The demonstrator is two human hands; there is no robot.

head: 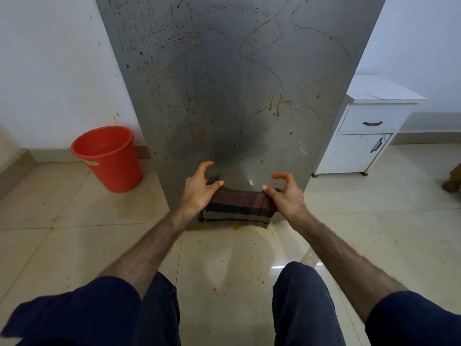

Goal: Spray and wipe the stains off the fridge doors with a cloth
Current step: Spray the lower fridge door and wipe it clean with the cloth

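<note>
Grey brushed metal fills the middle of the view: the fridge door (pixel 224 83), streaked and dotted with orange and dark stains (pixel 274 106) that spread above and to both sides of the fingers. Low on the door, a folded plaid cloth (pixel 237 208) in brown, red and dark stripes stretches between the two hands. The left hand (pixel 198 193) pinches the cloth's left end, its thumb and one finger closed on the fabric while the other fingers curl up and apart, clear of it. The right hand (pixel 287 198) grips the right end the same way, thumb pressed on the top edge, the remaining fingers arched and spread above. Whether the cloth touches the door I cannot tell.

Beyond the left fingertips, well to that side, a red bucket (pixel 109 156) stands on the tiled floor (pixel 74 221) against the wall. Past the right fingers, a white cabinet (pixel 366 131) with dark handles stands beside the fridge. Orange specks dot the floor below the cloth.
</note>
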